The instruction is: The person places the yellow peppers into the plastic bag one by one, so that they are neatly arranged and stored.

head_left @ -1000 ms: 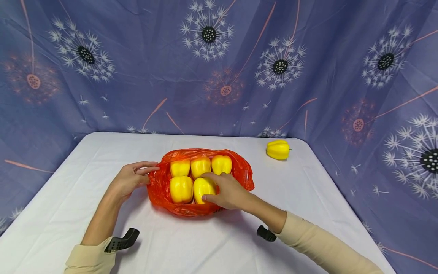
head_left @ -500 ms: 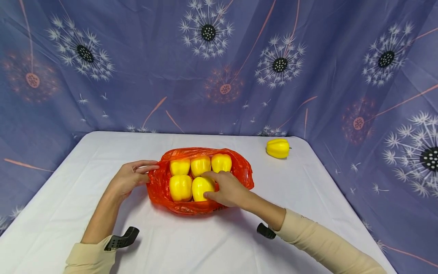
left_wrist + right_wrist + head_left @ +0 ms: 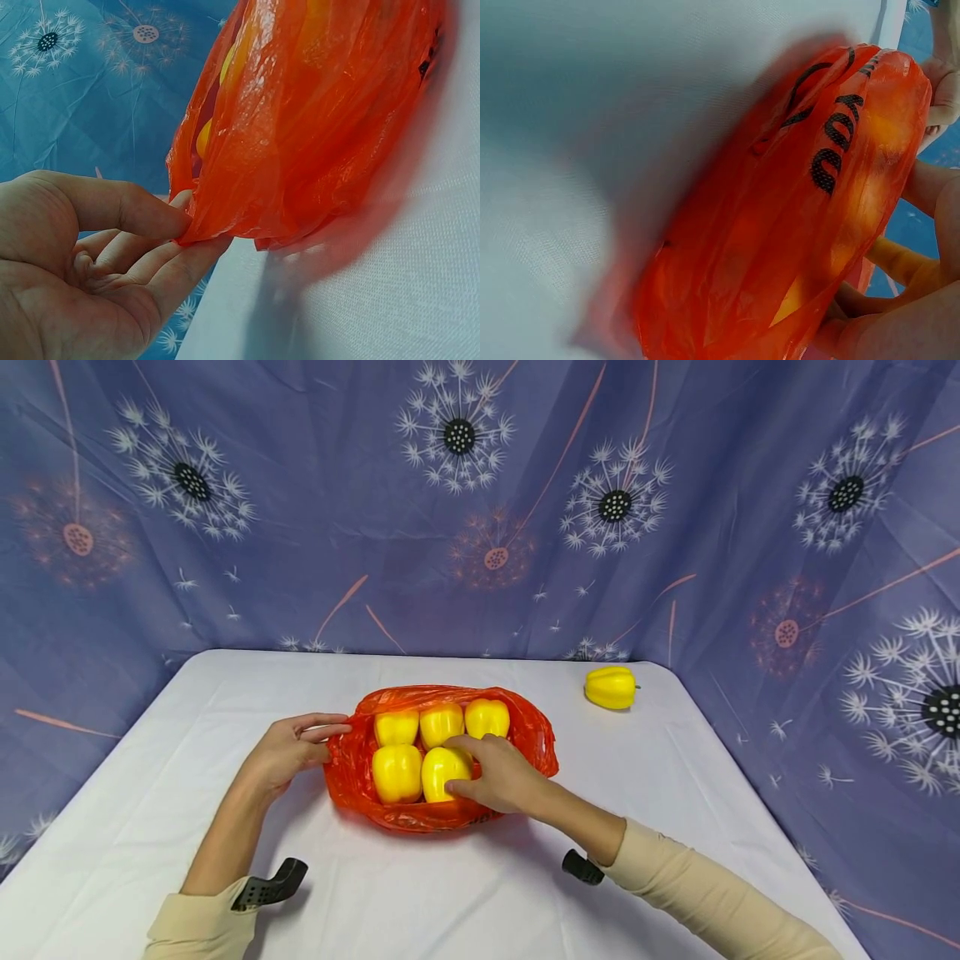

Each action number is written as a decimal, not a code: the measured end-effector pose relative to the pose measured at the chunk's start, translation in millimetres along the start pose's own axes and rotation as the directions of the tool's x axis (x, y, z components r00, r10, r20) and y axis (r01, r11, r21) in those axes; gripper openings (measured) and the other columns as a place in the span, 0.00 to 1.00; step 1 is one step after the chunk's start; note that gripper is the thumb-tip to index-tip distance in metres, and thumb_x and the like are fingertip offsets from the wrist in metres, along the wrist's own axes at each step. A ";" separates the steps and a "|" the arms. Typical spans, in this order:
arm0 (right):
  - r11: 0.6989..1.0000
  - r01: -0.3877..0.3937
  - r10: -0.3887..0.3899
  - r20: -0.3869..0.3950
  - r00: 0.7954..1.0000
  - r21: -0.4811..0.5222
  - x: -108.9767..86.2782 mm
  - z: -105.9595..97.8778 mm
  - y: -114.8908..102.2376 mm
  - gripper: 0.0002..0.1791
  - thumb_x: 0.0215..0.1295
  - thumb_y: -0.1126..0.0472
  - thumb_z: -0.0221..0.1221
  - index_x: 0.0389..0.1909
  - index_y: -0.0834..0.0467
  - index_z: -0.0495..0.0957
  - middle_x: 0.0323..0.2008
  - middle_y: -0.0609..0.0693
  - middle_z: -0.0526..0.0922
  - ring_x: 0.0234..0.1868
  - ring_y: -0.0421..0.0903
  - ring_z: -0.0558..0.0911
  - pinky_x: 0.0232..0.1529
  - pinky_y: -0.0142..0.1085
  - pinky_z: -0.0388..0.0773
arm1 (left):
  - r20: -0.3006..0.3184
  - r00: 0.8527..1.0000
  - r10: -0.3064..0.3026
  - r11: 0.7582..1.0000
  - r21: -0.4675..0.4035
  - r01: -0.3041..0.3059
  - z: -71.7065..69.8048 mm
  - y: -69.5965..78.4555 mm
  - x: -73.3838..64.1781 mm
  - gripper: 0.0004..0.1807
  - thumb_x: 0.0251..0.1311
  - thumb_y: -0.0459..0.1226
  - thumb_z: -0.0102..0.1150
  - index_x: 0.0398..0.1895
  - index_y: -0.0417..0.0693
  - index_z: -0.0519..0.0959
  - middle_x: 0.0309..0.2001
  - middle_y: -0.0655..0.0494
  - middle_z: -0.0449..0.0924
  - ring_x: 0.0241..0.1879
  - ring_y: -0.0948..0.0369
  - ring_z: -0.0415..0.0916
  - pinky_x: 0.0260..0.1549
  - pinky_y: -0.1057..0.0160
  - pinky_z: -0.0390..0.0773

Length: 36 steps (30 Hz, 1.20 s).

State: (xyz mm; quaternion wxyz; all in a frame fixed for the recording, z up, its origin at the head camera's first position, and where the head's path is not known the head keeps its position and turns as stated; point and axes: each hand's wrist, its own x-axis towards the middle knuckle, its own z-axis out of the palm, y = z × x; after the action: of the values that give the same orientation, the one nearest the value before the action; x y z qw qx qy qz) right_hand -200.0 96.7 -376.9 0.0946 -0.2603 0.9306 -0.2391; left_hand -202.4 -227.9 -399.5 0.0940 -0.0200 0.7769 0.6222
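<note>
A red plastic bag [image 3: 360,802] lies on the table with its mouth spread upward. Inside sit several yellow bell peppers [image 3: 397,773] in two rows. My left hand [image 3: 279,756] pinches the bag's left edge between thumb and fingers, plainly seen in the left wrist view. My right hand [image 3: 501,775] reaches into the bag and grips the front-row yellow bell pepper [image 3: 444,774], thumb at the front and fingers behind. Part of that pepper is hidden by the hand. In the right wrist view, the bag's side [image 3: 780,225] with black lettering covers most of the peppers.
Another yellow bell pepper [image 3: 611,687] lies on its side near the table's back right corner. A white cloth covers the table [image 3: 390,893]. Behind and to the right hangs a blue-purple curtain [image 3: 315,510] with dandelion prints.
Within the bag, the pepper in my right hand has settled slightly, and the front rim covers a little more of its base. My left hand keeps its pinch on the bag.
</note>
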 end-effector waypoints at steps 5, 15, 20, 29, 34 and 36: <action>1.000 -0.006 0.006 0.011 1.000 -0.025 2.7 -5.6 0.2 0.33 0.63 0.47 0.68 0.69 0.46 0.74 0.55 0.50 0.85 0.61 0.57 0.76 0.63 0.52 0.72 | -0.013 1.000 -0.020 1.000 0.001 0.020 -1.6 0.5 -1.2 0.35 0.55 0.23 0.52 0.71 0.37 0.70 0.61 0.47 0.82 0.41 0.70 0.80 0.39 0.66 0.82; 0.999 -0.040 0.037 -0.111 0.993 -0.027 3.6 -33.9 9.1 0.37 0.61 0.45 0.69 0.70 0.51 0.72 0.60 0.57 0.82 0.62 0.59 0.77 0.62 0.55 0.73 | -0.027 1.000 -0.015 1.000 0.021 0.015 -1.2 2.6 -1.1 0.35 0.55 0.23 0.51 0.71 0.38 0.70 0.61 0.46 0.82 0.43 0.69 0.81 0.38 0.66 0.82; 0.997 -0.052 0.038 -0.211 0.977 -0.064 2.2 -49.1 21.9 0.40 0.59 0.41 0.69 0.71 0.50 0.71 0.59 0.58 0.82 0.61 0.62 0.76 0.59 0.58 0.75 | -0.024 1.000 -0.014 1.000 0.016 0.014 -1.0 2.2 -0.3 0.35 0.55 0.23 0.52 0.71 0.38 0.70 0.61 0.46 0.82 0.45 0.71 0.81 0.39 0.66 0.82; 0.994 -0.071 0.031 -0.398 0.917 -0.085 -3.3 -71.4 56.8 0.43 0.60 0.41 0.68 0.74 0.53 0.67 0.58 0.63 0.79 0.58 0.63 0.73 0.59 0.58 0.71 | -0.011 1.000 0.007 1.000 -0.016 -0.007 -0.1 0.1 0.5 0.35 0.55 0.22 0.52 0.71 0.36 0.70 0.62 0.44 0.81 0.38 0.69 0.79 0.35 0.65 0.80; 0.990 -0.114 0.063 -0.457 0.887 -0.085 -5.7 -81.4 78.2 0.44 0.59 0.42 0.69 0.74 0.54 0.66 0.61 0.67 0.75 0.60 0.65 0.69 0.59 0.61 0.64 | -0.014 1.000 -0.001 1.000 -0.006 0.001 -0.1 -0.2 0.2 0.35 0.55 0.22 0.51 0.71 0.36 0.70 0.61 0.45 0.82 0.37 0.69 0.78 0.36 0.65 0.80; 0.986 -0.142 0.080 -0.485 0.871 -0.092 -6.5 -85.4 86.7 0.44 0.59 0.42 0.69 0.73 0.54 0.67 0.63 0.69 0.73 0.59 0.67 0.68 0.57 0.61 0.63 | -0.014 1.000 -0.001 1.000 0.002 0.001 0.0 -0.4 -0.1 0.34 0.55 0.22 0.51 0.71 0.36 0.70 0.61 0.45 0.81 0.37 0.68 0.78 0.37 0.66 0.81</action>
State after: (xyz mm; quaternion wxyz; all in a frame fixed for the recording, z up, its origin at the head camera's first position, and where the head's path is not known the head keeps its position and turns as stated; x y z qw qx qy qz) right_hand -258.3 198.9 -345.4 -0.1418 -0.1444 0.9515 -0.2317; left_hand -202.3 -228.0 -399.9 0.0888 -0.0248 0.7782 0.6212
